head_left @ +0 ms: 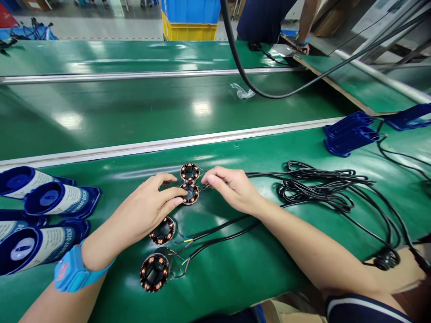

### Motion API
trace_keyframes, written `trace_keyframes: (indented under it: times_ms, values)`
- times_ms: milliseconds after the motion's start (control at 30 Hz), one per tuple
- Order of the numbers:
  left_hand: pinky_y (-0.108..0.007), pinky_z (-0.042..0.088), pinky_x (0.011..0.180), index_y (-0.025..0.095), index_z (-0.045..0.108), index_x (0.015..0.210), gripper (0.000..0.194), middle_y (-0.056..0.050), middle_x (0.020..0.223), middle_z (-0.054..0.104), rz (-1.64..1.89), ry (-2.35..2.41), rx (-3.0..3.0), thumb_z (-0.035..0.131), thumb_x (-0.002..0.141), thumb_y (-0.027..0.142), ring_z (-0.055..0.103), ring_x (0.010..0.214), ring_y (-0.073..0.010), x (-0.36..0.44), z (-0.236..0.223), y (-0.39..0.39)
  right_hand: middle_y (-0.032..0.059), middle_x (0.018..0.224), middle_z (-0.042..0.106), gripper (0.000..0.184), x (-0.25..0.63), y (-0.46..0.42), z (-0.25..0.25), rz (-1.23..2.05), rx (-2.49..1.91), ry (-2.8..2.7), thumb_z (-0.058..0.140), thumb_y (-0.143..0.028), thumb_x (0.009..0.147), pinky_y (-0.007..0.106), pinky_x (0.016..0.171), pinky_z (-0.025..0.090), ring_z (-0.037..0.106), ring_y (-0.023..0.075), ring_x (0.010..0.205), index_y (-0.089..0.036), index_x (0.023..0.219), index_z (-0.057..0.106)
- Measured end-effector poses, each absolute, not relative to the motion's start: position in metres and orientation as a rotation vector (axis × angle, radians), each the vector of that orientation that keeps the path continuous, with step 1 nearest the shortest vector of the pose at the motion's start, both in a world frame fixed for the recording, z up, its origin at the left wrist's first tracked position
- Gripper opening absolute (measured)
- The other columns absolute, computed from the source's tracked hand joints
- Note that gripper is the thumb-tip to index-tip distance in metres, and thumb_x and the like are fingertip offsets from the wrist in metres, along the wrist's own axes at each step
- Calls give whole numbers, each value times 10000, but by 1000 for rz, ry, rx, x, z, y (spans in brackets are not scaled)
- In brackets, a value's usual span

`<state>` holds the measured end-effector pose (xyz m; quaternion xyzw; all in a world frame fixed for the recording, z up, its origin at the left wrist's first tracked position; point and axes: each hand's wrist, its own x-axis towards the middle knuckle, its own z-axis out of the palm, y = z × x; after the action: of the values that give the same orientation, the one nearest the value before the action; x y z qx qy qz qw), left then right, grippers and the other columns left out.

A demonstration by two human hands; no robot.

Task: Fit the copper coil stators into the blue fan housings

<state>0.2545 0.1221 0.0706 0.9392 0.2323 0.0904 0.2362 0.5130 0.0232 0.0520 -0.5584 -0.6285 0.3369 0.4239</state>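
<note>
Bright overhead light, glare on green surface, edges stretched

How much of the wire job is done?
Two nearer copper-wound stators already look joined to black cables. The left hand touches another stator while the right hand pinches thin wires. Those wires probably need finishing; the labelled blue housings lie apart.

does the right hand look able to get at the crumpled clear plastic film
Probably yes, stretching: just a white rail lies between the right hand and the film, though a black cable overlaps its edge.
</note>
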Motion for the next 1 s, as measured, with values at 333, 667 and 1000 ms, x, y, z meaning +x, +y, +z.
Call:
trace_keyframes:
  times_ms: [333,667,1000]
  values:
    - [-302,536,881,327,701,1090,301,36,1246,702,169,368,2701,404,1070,377,687,1084,-193,242,68,130,65,952,670,408,498,23,48,1831,-1161,-978,685,-539,896,167,475,269,450,55,577,-135,897,627]
    - [-297,478,887,358,660,1096,259,81,1255,679,6,337,2639,402,1075,381,665,1101,-157,242,81,121,86,819,713,441,499,16,56,1838,-1144,-1140,488,-561,1005,216,521,415,572,126,587,-148,927,619]
    - [-420,502,814,322,619,1283,434,-49,1176,620,182,636,2845,297,1073,523,638,884,-236,285,61,157,49,878,722,462,538,59,73,993,-1514,-1559,439,-478,1079,283,750,482,661,160,778,-143,910,708]
